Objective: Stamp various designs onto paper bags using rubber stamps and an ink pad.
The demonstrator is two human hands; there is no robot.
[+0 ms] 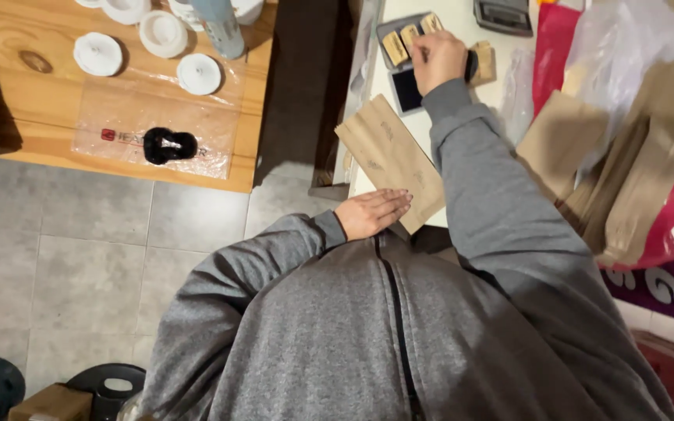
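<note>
brown paper bag [390, 160] lies flat on the white desk [462, 15], near edge pinned under the spread left hand [370, 212]; right hand [438, 61] is clenched around a stamp beside the ink pad [407, 90].

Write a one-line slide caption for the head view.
Left hand flat on a brown paper bag; right hand presses a stamp at the ink pad.

Bag under left hand [370, 212]: brown paper bag [388, 160], matt, faintly creased.
Stamps by right hand [438, 58]: pale wooden stamps [396, 47], unvarnished; ink pad [407, 90] beside them dark, matt.
Bags right of right hand: kraft paper stack [633, 164], matt.
Table far left of hands: wooden table [25, 86], smooth, grain showing; clear plastic sleeve [157, 129], glossy.
Sleeves: grey knit cloth, soft.
</note>
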